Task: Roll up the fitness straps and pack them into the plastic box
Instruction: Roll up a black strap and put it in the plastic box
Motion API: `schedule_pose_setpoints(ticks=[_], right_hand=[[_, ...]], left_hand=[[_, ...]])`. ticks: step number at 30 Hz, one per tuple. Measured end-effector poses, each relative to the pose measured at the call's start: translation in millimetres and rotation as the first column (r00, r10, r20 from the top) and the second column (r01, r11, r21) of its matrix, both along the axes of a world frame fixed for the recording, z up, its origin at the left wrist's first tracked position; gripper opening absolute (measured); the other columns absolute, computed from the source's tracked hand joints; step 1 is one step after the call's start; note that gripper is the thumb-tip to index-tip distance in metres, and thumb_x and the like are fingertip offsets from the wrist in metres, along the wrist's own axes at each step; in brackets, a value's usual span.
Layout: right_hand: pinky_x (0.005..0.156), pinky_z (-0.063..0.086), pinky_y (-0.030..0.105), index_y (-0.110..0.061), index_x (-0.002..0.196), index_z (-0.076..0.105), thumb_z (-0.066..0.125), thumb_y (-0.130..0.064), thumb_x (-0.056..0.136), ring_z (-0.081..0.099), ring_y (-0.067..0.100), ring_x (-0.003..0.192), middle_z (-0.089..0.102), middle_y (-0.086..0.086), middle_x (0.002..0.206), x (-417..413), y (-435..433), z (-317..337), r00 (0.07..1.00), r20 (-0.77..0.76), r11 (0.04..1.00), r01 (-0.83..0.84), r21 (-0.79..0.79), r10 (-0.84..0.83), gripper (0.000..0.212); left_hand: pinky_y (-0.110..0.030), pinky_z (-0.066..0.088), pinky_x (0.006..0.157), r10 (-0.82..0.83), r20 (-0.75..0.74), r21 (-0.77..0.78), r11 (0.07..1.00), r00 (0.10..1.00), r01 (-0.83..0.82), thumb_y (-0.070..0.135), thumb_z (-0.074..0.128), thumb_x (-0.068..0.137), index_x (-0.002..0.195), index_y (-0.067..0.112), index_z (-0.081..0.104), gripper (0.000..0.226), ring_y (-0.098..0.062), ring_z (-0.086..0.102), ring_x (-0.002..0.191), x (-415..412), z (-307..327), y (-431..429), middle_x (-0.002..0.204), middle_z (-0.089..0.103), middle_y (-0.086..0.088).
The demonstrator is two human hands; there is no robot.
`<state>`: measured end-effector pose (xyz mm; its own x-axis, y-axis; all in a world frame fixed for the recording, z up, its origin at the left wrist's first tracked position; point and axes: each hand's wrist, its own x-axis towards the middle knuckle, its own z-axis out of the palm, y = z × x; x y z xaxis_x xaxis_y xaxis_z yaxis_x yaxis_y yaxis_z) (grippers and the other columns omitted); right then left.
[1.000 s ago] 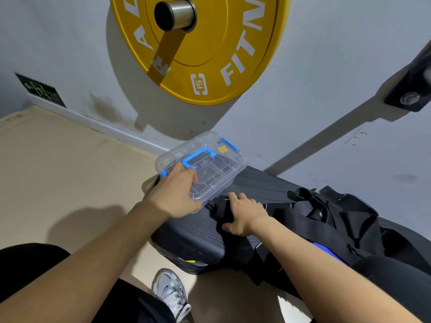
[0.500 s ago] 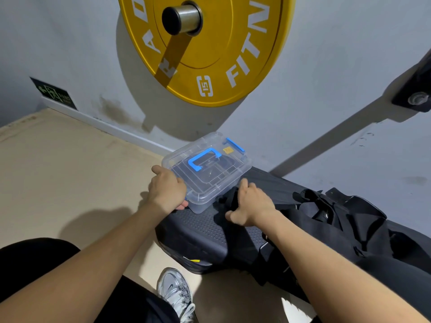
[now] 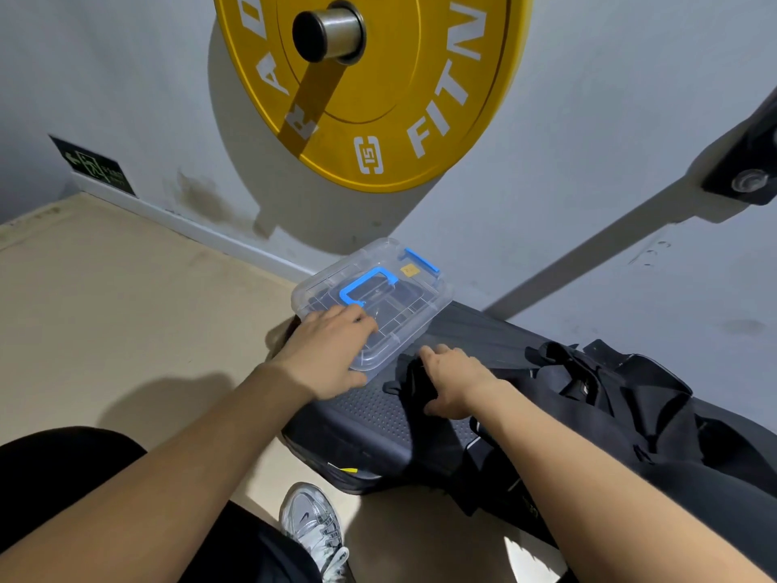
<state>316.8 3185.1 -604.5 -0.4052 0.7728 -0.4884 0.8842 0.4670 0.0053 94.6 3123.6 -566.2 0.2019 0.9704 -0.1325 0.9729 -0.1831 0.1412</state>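
A clear plastic box (image 3: 403, 296) with a blue handle and blue clips stands lid-on at the end of a black padded bench (image 3: 378, 422). My left hand (image 3: 328, 351) lies over the lid's near left corner, fingers fairly flat on top and thumb against the near wall. Just right of the box, my right hand (image 3: 454, 380) grips a bundled black fitness strap (image 3: 410, 382), fingers curled over it. More black straps (image 3: 588, 380) lie heaped on the bench to the right.
A yellow weight plate (image 3: 378, 90) on a steel sleeve hangs above the box. A grey rack post (image 3: 588, 263) slants down behind the bench. Beige floor spreads to the left. My grey shoe (image 3: 315, 528) stands below the bench end.
My left hand has shifted from the box's left side up onto its lid. The right hand stays on the strap bundle, drawn slightly away from the box.
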Motion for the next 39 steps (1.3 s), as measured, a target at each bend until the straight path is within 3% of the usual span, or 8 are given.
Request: schedule_pose_setpoints(ticks=[4,7,13,17,24,29,33,39], right_hand=[[0.104,0.049,0.047,-0.008,0.137,0.048,0.083,-0.066,0.078,0.058,0.039,0.132,0.059,0.015,0.141,-2,11,16,0.987,-0.028,0.987,0.157,-0.033,-0.158,0.090],[0.090,0.051,0.045,-0.006,0.128,0.044,0.065,-0.050,0.091,0.064,0.043,0.121,0.063,0.021,0.132,-10,16,36,0.833,-0.361,0.868,0.484,0.111,-0.419,0.061],[0.100,0.050,0.047,-0.019,0.125,0.064,0.065,-0.031,0.087,0.057,0.034,0.113,0.053,0.008,0.122,-26,9,57,0.803,-0.575,0.946,0.043,0.320,0.158,0.040],[0.101,0.050,0.046,-0.016,0.123,0.070,0.062,-0.024,0.094,0.061,0.035,0.115,0.059,0.010,0.123,-29,16,47,0.736,-0.675,0.936,0.198,0.292,0.055,0.031],[0.110,0.047,0.054,-0.023,0.161,0.041,0.043,-0.030,0.112,0.051,0.045,0.137,0.034,0.018,0.164,-19,56,30,0.843,-0.527,0.956,0.233,0.179,-0.107,0.049],[0.103,0.047,0.052,-0.012,0.159,0.030,0.028,-0.042,0.114,0.047,0.036,0.137,0.041,0.011,0.155,-34,58,20,0.959,-0.261,0.933,0.191,0.304,-0.111,0.055],[0.101,0.044,0.049,-0.009,0.155,0.034,0.030,-0.049,0.109,0.050,0.035,0.135,0.049,0.014,0.149,-37,63,20,0.972,-0.182,0.913,0.205,0.353,-0.149,0.061],[0.108,0.045,0.054,-0.009,0.146,0.037,0.039,-0.057,0.108,0.051,0.047,0.129,0.045,0.021,0.142,-23,78,20,0.881,-0.355,0.937,0.347,0.036,-0.313,0.061]], left_hand=[[-0.039,0.045,0.107,0.002,-0.006,0.025,1.000,1.000,-0.002,0.049,0.085,0.086,0.139,0.028,0.061,0.062,-0.018,0.051,0.135,-3,14,4,0.140,0.061,0.010],[-0.034,0.042,0.097,-0.015,-0.032,0.063,0.998,0.999,0.017,0.049,0.082,0.089,0.126,0.031,0.063,0.045,-0.015,0.053,0.128,-3,20,3,0.130,0.065,0.014],[-0.036,0.040,0.105,-0.040,-0.035,0.131,0.990,0.999,0.045,0.050,0.073,0.097,0.124,0.032,0.061,0.035,-0.015,0.050,0.129,-6,31,-1,0.129,0.064,0.015],[-0.038,0.044,0.104,-0.037,0.055,0.084,0.996,0.998,0.032,0.043,0.078,0.095,0.118,0.030,0.061,0.031,-0.017,0.050,0.123,-10,26,-6,0.125,0.059,0.014],[-0.045,0.038,0.118,-0.029,0.096,-0.037,0.999,0.995,0.032,0.030,0.088,0.079,0.099,0.024,0.059,0.036,-0.023,0.034,0.153,-10,15,-4,0.168,0.035,0.008],[-0.048,0.044,0.105,0.031,0.117,-0.122,0.992,0.993,-0.017,0.025,0.085,0.076,0.098,0.022,0.055,0.038,-0.027,0.055,0.106,-7,8,1,0.106,0.064,0.000],[-0.036,0.039,0.078,0.081,0.143,-0.133,0.989,0.986,-0.062,0.028,0.087,0.074,0.096,0.026,0.056,0.038,-0.028,0.054,0.098,-8,5,5,0.103,0.055,-0.002],[-0.037,0.041,0.073,0.051,0.140,-0.138,0.990,0.989,-0.031,0.028,0.089,0.070,0.093,0.027,0.057,0.040,-0.026,0.056,0.093,-8,9,8,0.093,0.055,0.005]])
